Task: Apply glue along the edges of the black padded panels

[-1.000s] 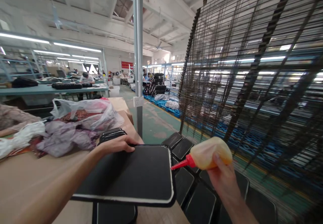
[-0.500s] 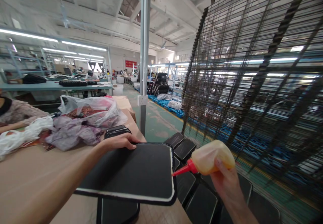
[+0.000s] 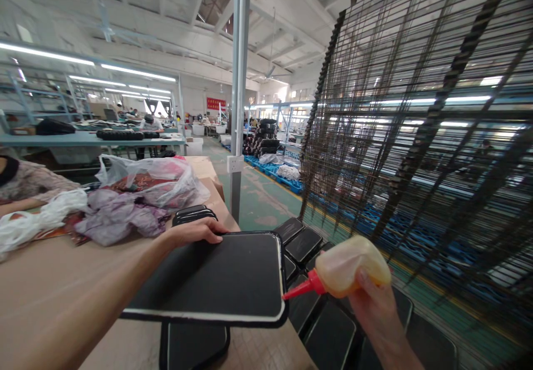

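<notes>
On my feed, a person's patterned sleeve lay at nine o'clock, lilac cloth just past it. Toward eight, I had the left hand holding the far edge of a black panel, thumb on its face; the fingers beyond were hidden. That panel sat at seven o'clock, overlapping a smaller panel. At four, I had the right hand wrapped around a yellowish bottle, red nozzle at the pale line rimming the panel's right edge.
</notes>
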Available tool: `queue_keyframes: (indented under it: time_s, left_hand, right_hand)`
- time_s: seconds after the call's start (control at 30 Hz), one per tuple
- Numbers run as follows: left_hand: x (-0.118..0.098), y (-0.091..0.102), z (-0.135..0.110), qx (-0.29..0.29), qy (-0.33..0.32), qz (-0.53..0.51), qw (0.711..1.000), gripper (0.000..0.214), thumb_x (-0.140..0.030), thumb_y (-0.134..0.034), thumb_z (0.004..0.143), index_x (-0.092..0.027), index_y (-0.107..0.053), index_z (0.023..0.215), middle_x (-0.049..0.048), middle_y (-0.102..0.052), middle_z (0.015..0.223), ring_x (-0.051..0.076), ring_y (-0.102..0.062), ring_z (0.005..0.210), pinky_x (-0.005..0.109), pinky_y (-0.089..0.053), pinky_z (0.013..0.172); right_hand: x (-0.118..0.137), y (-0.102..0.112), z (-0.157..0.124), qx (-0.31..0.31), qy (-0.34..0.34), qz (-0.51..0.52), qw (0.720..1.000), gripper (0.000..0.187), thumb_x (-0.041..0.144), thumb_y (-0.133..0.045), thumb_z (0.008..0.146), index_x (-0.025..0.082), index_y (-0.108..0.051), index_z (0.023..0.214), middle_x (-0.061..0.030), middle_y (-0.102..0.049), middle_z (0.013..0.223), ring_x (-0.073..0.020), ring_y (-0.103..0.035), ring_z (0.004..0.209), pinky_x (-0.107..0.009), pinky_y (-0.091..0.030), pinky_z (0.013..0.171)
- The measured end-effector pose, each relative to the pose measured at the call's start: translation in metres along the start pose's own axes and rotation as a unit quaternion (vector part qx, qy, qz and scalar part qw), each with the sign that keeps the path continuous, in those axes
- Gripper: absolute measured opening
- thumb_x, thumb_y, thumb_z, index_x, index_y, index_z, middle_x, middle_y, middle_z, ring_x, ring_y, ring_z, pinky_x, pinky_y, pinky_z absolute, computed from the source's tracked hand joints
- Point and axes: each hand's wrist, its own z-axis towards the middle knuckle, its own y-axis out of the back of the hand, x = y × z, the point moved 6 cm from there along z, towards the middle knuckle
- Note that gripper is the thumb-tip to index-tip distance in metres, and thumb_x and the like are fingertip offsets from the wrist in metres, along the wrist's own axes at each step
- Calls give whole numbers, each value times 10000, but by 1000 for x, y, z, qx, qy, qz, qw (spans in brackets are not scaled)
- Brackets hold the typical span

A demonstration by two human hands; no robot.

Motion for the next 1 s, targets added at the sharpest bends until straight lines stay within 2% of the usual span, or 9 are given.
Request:
queue_keyframes:
  time_s: [0.13,0.37,0.6,0.7,0.8,0.87,1.0]
  left_hand:
    - [-1,-1,-2,-1,2,1,1000,360,-247,-593,686,-211,-728,1018,-10,-734,943,222,-645,880,254,-453,800]
    - [2,-4,-2,3,7,-36,999,364,-234,-610,671,-191,-730,1012,17,-735,928,220,-657,828,268,-454,797]
    - [7,-3,-4,-2,3,-38,999,377,-218,-590,686,-200,-719,1040,1,-736,937,209,-651,850,255,-445,788]
    - [7,-2,-4,-13,-2,-33,999,385,-220,-590,686,-182,-716,1047,14,-734,942,219,-648,861,258,-446,779]
    - [10,-2,-4,-20,-4,-46,999,382,-224,-592,698,-177,-710,1059,26,-733,956,218,-651,861,255,-452,769]
    - [13,-2,-4,-19,-2,-61,998,378,-228,-595,704,-181,-709,1061,30,-733,963,215,-655,854,256,-459,765]
    - [20,-4,-4,-27,-3,-92,995,359,-234,-613,700,-184,-716,1040,32,-738,929,220,-659,854,267,-475,776]
  right_hand:
    - [0,1,-1,-23,1,-1,1000,378,347,-820,622,230,-678,953,-42,-669,837,-279,-630,809,-468,-500,811]
    - [1,1,-2,-32,12,-11,999,380,351,-818,637,244,-674,972,-18,-663,819,-220,-619,769,-375,-499,795]
    - [0,6,-8,-53,-2,-12,999,536,363,-832,596,254,-641,1085,-24,-662,821,-255,-619,778,-407,-503,770]
    - [0,7,-10,-48,-8,-9,999,495,358,-823,611,250,-648,1061,-25,-662,833,-251,-620,760,-415,-509,766]
    - [2,10,-12,-64,9,-9,998,425,334,-823,618,243,-663,1001,-22,-666,849,-227,-619,772,-352,-522,728]
    - [4,12,-14,-80,23,-15,996,441,329,-828,607,243,-660,1006,-23,-670,866,-219,-620,788,-318,-527,704]
    - [6,13,-18,-100,38,-34,994,476,347,-813,625,227,-643,1053,-41,-671,928,-237,-623,842,-329,-528,728]
